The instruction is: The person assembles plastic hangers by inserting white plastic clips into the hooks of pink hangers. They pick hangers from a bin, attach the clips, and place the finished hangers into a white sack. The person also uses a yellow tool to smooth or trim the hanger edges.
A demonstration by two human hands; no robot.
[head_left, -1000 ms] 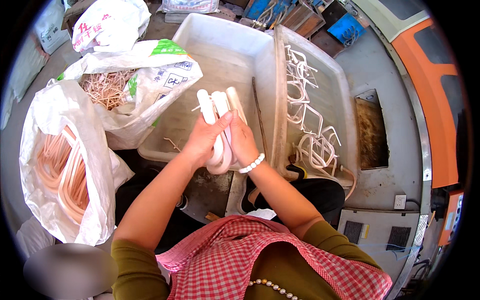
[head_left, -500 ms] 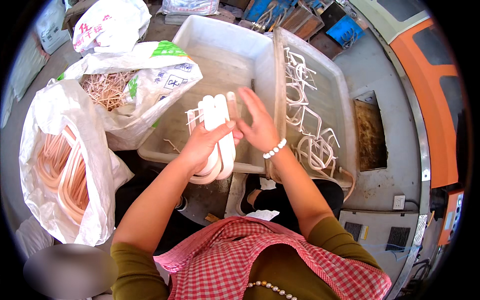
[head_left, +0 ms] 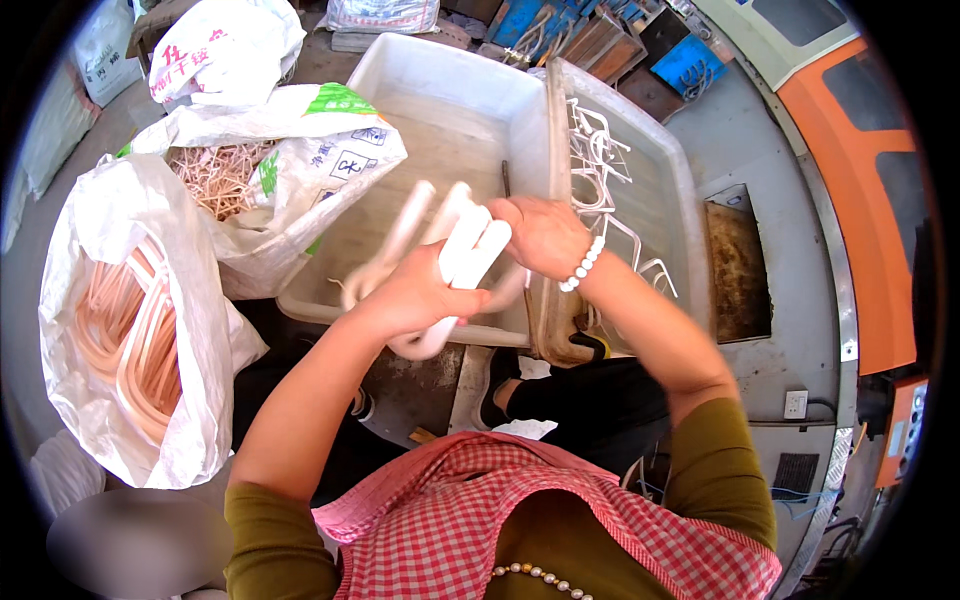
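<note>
My left hand [head_left: 405, 295] is closed around a bundle of smooth, pale pink-white bent strips [head_left: 470, 245] with rounded ends, their U-shaped bends hanging below it. Some strips fan out beyond the fingers and are smeared by motion. My right hand [head_left: 545, 237], wearing a white bead bracelet, has its fingers curled in against the upper ends of the bundle; what they pinch is hidden. Both hands are above the near part of a white tub [head_left: 430, 55] holding cloudy water. More bent strips [head_left: 135, 330] fill an open white sack [head_left: 205, 420] at the left.
A second tub [head_left: 655, 125] on the right holds thin, tangled white pieces [head_left: 598, 135]. A yellow-and-black object [head_left: 592, 345] lies at its near rim. Behind the near sack stands another sack [head_left: 350, 150] with thin pinkish scraps [head_left: 215, 175]. An orange-and-grey machine [head_left: 840, 200] stands far right.
My right hand has turned, moved slightly right, and its outstretched fingers have curled in. The bundle has tilted to the right and its strips have spread apart. The yellow-and-black object now shows.
</note>
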